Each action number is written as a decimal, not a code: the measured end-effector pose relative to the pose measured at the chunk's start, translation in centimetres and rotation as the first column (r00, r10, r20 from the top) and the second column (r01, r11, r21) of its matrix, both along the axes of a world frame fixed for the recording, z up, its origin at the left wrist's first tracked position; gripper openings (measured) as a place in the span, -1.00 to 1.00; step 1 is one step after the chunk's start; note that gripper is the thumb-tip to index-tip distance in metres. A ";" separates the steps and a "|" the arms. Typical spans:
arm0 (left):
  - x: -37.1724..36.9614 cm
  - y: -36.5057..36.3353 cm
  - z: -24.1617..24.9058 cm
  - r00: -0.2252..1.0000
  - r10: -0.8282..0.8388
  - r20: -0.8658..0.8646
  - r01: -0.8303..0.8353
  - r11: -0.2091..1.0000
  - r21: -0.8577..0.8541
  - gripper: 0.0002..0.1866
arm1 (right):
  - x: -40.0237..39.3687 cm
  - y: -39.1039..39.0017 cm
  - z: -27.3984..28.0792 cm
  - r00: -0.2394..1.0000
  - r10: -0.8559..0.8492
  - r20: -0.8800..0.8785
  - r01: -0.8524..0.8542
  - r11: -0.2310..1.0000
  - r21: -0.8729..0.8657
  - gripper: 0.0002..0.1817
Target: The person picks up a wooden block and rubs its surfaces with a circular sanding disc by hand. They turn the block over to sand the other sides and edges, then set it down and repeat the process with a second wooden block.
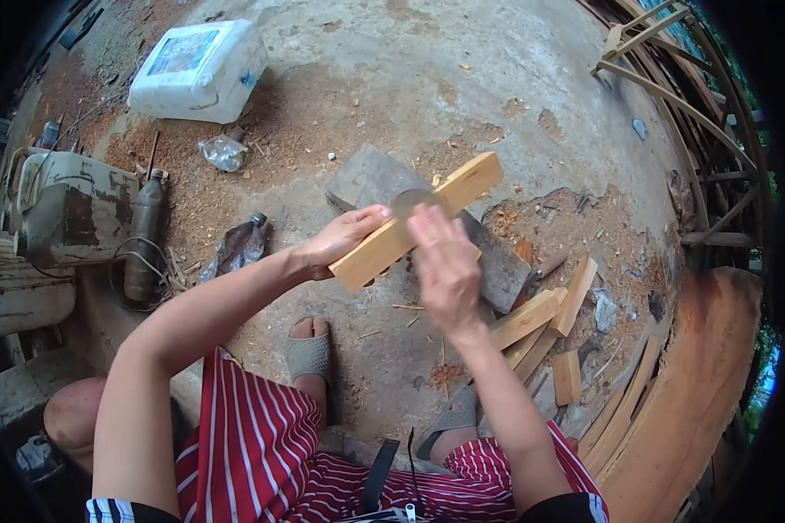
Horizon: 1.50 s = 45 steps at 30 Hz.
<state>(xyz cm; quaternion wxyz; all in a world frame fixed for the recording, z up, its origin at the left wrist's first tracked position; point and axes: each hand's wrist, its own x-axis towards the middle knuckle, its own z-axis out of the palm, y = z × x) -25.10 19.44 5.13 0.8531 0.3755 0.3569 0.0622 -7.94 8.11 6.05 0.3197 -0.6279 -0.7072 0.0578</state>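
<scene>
A planed wooden piece (475,180) slants across the middle of the view, over a grey block (366,179) on the ground. My left hand (351,235) grips its near left part, thumb on top. My right hand (445,266) is blurred, its fingers pressed on a round grey-brown disc (412,202) against the wood's upper face. This looks like a sanding disc; the fingers cover part of it. Whether the wood touches the block is hidden.
Wooden offcuts (532,314) lie right of my feet, beside a thick curved slab (698,375). A white jerrycan (196,74) lies at the upper left, with dirty containers (74,209) and a bottle (144,240) at left. Wooden frames (702,122) stand far right.
</scene>
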 end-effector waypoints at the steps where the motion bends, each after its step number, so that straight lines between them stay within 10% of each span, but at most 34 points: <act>1: 0.0 -0.3 -0.2 1.000 0.007 -0.013 -0.007 1.000 0.001 -0.66 | 2.3 0.9 -1.4 0.987 -0.161 -0.003 0.161 0.987 0.005 -0.61; 9: 2.2 -3.8 -2.0 0.975 0.211 0.074 -0.222 0.955 0.197 -0.69 | -0.1 -2.1 -1.2 0.861 -0.430 -0.273 0.457 0.888 0.042 -0.54; 12: 2.8 -3.8 -2.4 0.965 0.246 0.095 -0.264 0.894 0.363 -0.67 | -1.8 -2.2 -4.8 0.541 -0.465 -0.701 0.556 0.823 -0.118 -0.51; 19: 5.9 1.4 -1.2 0.953 0.268 0.139 -0.298 0.907 0.297 -0.63 | 1.2 2.7 -5.2 0.818 -0.498 -0.287 0.533 0.844 0.055 -0.55; 28: 0.5 2.1 0.8 0.983 0.115 0.142 -0.077 0.966 -0.248 -0.47 | 5.4 3.4 -0.2 0.763 -0.511 -0.397 0.505 0.854 -0.128 -0.56; 32: -0.1 2.4 -0.1 0.972 0.087 0.220 -0.011 0.945 -0.327 -0.50 | 4.5 6.3 -1.4 0.984 -0.171 -0.041 0.173 0.983 0.055 -0.64; 37: -1.1 2.1 -0.8 0.992 0.122 0.010 -0.113 0.940 -0.322 -0.57 | -2.0 3.4 0.7 0.946 0.272 0.178 -0.284 0.958 0.046 -0.65; 45: -1.1 2.6 -0.2 0.991 0.065 0.119 -0.025 0.949 -0.314 -0.56 | 5.3 9.3 -0.8 0.966 -0.245 0.081 0.247 0.969 -0.010 -0.67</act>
